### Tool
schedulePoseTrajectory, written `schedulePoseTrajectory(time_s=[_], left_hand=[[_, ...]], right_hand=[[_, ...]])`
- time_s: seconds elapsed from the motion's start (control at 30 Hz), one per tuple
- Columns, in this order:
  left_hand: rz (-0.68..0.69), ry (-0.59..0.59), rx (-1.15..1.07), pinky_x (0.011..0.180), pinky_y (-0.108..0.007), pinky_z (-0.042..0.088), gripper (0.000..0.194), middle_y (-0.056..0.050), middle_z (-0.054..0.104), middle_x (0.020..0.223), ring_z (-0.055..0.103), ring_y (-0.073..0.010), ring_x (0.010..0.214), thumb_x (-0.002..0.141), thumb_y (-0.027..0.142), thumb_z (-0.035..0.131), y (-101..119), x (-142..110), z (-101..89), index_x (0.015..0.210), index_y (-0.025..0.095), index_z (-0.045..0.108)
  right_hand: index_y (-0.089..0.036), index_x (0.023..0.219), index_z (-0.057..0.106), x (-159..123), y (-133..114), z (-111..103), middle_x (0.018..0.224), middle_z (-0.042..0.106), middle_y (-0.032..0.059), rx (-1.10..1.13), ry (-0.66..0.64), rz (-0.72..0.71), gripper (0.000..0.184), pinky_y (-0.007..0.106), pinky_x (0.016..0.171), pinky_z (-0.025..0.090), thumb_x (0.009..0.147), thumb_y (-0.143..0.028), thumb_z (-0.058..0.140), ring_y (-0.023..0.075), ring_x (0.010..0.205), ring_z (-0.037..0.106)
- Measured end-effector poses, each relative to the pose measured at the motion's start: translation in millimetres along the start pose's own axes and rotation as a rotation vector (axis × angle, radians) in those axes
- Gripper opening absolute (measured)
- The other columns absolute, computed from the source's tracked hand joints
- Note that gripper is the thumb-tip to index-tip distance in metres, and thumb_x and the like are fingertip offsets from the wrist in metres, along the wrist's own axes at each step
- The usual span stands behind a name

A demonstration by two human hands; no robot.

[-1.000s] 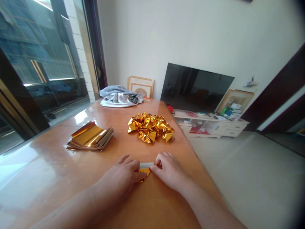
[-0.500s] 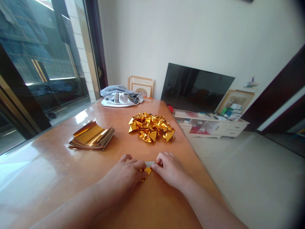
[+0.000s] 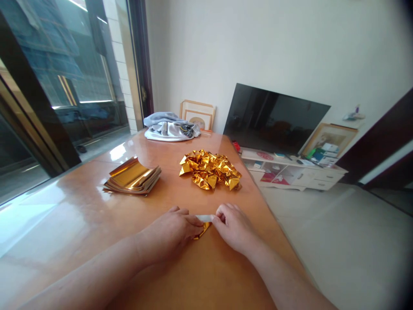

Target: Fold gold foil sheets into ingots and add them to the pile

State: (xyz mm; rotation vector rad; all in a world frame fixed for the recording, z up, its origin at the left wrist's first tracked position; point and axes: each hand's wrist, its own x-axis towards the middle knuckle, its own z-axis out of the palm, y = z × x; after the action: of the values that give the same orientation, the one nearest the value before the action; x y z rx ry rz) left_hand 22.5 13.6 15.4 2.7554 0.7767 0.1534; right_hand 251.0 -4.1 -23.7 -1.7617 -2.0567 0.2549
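A small sheet of gold foil paper (image 3: 203, 231), partly folded with a pale strip of its back showing along the far edge, lies on the wooden table (image 3: 193, 275). My left hand (image 3: 176, 228) covers its left part, the fingers closed and pressing on it. At the right end of the pale strip, my right hand (image 3: 237, 227) pinches the paper between thumb and curled fingers. Beyond both hands sits a heap of folded gold foil pieces (image 3: 209, 170). To the left lies a stack of flat gold foil sheets (image 3: 132, 177), its top sheet curling up.
Bundled grey-blue cloth (image 3: 171, 129) rests at the table's far end, before framed pictures (image 3: 197, 113) leaning on the wall. Past the table's right edge stand a television (image 3: 277, 120) and a low white cabinet (image 3: 303, 177). A sliding glass door (image 3: 80, 77) is on the left.
The view has swung slightly left, so things appear farther right. More of the pale strip shows between my hands, and both hands still hold the foil paper.
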Motion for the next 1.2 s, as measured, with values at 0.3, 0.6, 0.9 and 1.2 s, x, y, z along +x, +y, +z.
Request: schedulePoseTrajectory(time_s=[0.3, 0.6, 0.9, 1.2], left_hand=[[0.039, 0.058, -0.035, 0.081, -0.031, 0.039, 0.017, 0.003, 0.074, 0.106, 0.060, -0.0190, 0.085, 0.094, 0.017, 0.053, -6, -3, 7.3, 0.090, 0.026, 0.067], [0.075, 0.102, -0.049, 0.083, -0.030, 0.040, 0.015, 0.003, 0.074, 0.101, 0.061, -0.0171, 0.083, 0.094, 0.018, 0.054, -11, -3, 14.6, 0.087, 0.025, 0.066], [0.130, 0.118, -0.095, 0.085, -0.029, 0.042, 0.016, 0.001, 0.075, 0.103, 0.066, -0.0164, 0.089, 0.094, 0.016, 0.054, -15, -2, 16.3, 0.088, 0.023, 0.067], [0.142, 0.133, -0.176, 0.084, -0.027, 0.046, 0.022, -0.003, 0.074, 0.097, 0.066, -0.0176, 0.087, 0.094, 0.016, 0.054, -19, -1, 18.5, 0.097, 0.024, 0.074]], right_hand=[[-0.024, 0.079, 0.056, -6, -10, -2, 0.083, 0.062, 0.0015, -0.146, 0.020, -0.060, 0.023, 0.031, 0.074, 0.032, 0.087, -0.042, 0.068, 0.0213, 0.085, 0.055], [-0.023, 0.078, 0.054, -13, -18, -4, 0.081, 0.062, 0.0010, -0.213, 0.026, -0.150, 0.023, 0.031, 0.068, 0.028, 0.086, -0.038, 0.070, 0.0201, 0.081, 0.054], [-0.023, 0.075, 0.054, -16, -22, -6, 0.076, 0.062, -0.0005, -0.176, 0.019, -0.137, 0.021, 0.030, 0.063, 0.026, 0.085, -0.035, 0.069, 0.0179, 0.075, 0.055], [-0.023, 0.076, 0.055, -18, -28, -3, 0.075, 0.063, -0.0011, -0.155, -0.001, -0.141, 0.023, 0.029, 0.059, 0.025, 0.082, -0.038, 0.072, 0.0166, 0.070, 0.054]])
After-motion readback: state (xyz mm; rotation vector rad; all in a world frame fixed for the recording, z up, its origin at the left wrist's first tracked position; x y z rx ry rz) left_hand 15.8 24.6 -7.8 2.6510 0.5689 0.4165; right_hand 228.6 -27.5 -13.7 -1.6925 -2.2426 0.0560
